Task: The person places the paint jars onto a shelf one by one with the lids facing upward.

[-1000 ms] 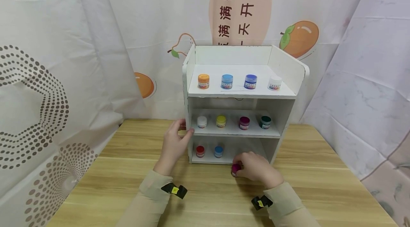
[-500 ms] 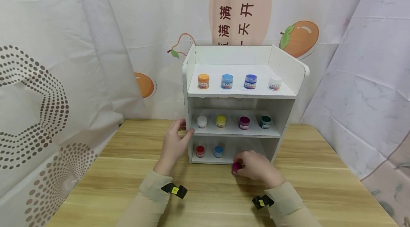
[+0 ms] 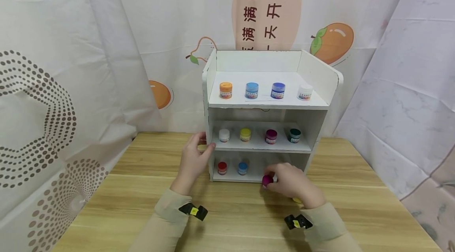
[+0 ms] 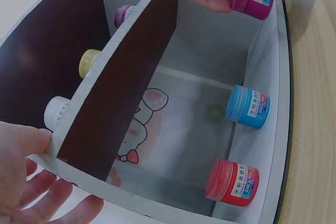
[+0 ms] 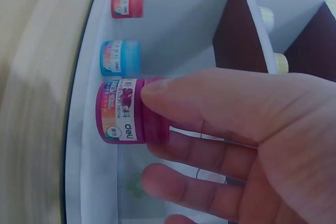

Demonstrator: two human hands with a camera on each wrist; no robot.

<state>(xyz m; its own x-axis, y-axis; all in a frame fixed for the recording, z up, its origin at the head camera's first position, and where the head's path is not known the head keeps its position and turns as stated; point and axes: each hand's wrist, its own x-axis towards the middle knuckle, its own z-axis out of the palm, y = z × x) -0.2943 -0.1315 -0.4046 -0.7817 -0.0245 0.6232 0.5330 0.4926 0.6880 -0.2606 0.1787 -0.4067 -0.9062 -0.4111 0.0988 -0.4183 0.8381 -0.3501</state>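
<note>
My right hand (image 3: 294,184) pinches a magenta paint jar (image 3: 267,181) by its lid at the front of the bottom shelf. In the right wrist view, the thumb and a finger lie on either side of that lid, with the label facing outward. A blue paint jar (image 4: 248,107) and a red paint jar (image 4: 232,182) stand on the same shelf, to the left of the held one. At the white shelf unit's left side panel (image 3: 209,125), my left hand (image 3: 192,157) grips the edge, its thumb at the front and its fingers around the outer side.
White, yellow, magenta and dark green jars (image 3: 294,136) line the middle shelf. On top stand orange, light blue, dark blue and white jars (image 3: 304,92). A yellow jar (image 3: 297,200) on the wooden table (image 3: 227,220) is mostly hidden by my right wrist.
My right hand has moved right and slightly farther in, bringing the magenta paint jar up to the bottom shelf's front edge. A yellow jar now shows beside the wrist. My left hand has stayed put.
</note>
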